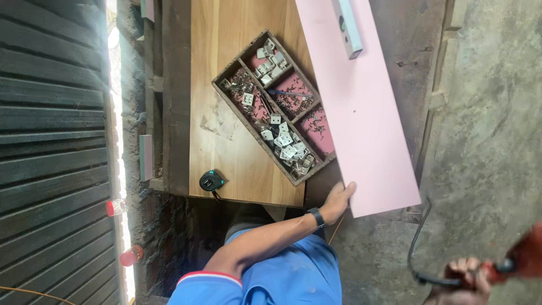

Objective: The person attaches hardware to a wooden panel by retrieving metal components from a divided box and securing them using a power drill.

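My left hand (337,201) grips the near end of a long pink board (361,107), thumb over its edge; a dark watch sits on that wrist. The board lies across the right edge of a wooden tabletop (226,34) and runs away from me. At the lower right, my right hand (466,275) is closed around the handle of a red power tool (525,257), which is blurred and cut off by the frame's edge. A black cable (416,243) curls up from that tool toward the board. My blue shirt fills the bottom middle.
A wooden compartment tray (226,87) holds screws and several white metal brackets beside the board. A black tape measure (211,181) sits at the table's near edge. A grey spirit level (347,28) lies on the board. Dark slatted shutter at left, concrete floor at right.
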